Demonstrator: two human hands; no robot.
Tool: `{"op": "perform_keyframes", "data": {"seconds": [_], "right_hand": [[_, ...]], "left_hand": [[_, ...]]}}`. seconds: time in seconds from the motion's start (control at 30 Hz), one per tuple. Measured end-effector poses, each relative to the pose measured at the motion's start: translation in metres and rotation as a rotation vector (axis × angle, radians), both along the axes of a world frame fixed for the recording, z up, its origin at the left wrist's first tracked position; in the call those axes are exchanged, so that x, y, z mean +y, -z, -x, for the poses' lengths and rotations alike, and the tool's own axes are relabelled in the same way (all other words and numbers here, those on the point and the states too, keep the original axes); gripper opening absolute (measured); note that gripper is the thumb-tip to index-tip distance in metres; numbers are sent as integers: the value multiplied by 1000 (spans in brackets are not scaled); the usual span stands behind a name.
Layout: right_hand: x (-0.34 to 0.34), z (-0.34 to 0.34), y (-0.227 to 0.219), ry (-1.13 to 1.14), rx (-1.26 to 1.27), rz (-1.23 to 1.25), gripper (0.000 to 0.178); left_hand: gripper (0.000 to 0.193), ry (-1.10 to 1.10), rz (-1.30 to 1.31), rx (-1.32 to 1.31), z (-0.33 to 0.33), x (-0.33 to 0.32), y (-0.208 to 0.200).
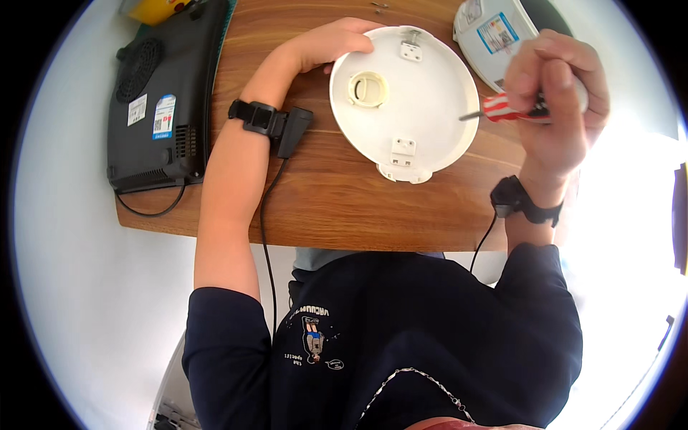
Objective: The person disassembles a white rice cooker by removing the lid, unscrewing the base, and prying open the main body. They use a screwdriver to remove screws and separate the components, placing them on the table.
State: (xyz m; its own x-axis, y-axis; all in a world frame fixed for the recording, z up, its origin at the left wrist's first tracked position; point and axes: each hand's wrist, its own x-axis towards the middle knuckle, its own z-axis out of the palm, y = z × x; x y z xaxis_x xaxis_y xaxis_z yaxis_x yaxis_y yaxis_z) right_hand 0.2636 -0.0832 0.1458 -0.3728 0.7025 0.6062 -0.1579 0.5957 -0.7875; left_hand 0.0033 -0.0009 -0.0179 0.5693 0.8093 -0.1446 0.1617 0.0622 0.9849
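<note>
A round white plastic lid (437, 100) lies on the wooden table, its inner side up. It has a cream-coloured round fitting (368, 89) at its left, a metal-and-white hinge piece (411, 49) at the far rim and a small bracket (404, 147) at the near rim. My left hand (342, 44) grips the lid's far left rim, thumb over the edge. In my closed right hand (562, 97) is a screwdriver (498, 108) with a red-and-white handle. Its metal tip points left, over the lid's right rim; whether it touches cannot be told.
A black flat appliance (161, 93) with a round vent and a cord stands at the left. At the far right is a white rounded appliance body (493, 41). Small metal screws (380, 8) lie at the far edge. A black cable (265, 222) hangs from my left wrist device.
</note>
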Motion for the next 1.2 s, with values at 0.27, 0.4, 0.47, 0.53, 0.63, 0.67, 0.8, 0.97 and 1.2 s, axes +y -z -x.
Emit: {"op": "perform_keyframes", "data": {"seconds": [0.27,0.4,0.47,0.53,0.63,0.67,0.8,0.97,1.2], "right_hand": [[-5,8,21,53,2,147,27],[9,5,21,-1,-40,137,28],[11,9,21,-71,1,132,28],[12,10,20,-152,9,120,34],[13,10,22,-187,8,155,40],[13,10,21,-193,-19,113,42],[15,10,26,-143,15,70,43],[12,17,16,-100,176,46,37],[22,8,14,-93,265,-3,34]], "left_hand": [[62,21,-12,-27,2,7,9],[61,22,-38,-40,2,7,13],[60,19,-28,-56,0,6,12],[60,5,3,-77,1,3,9],[60,-26,19,-121,-4,-2,3],[59,-5,21,-111,-2,0,4],[59,47,19,-109,-1,5,6],[59,1,-4,-92,3,3,11],[60,55,79,-43,6,6,4]]}}
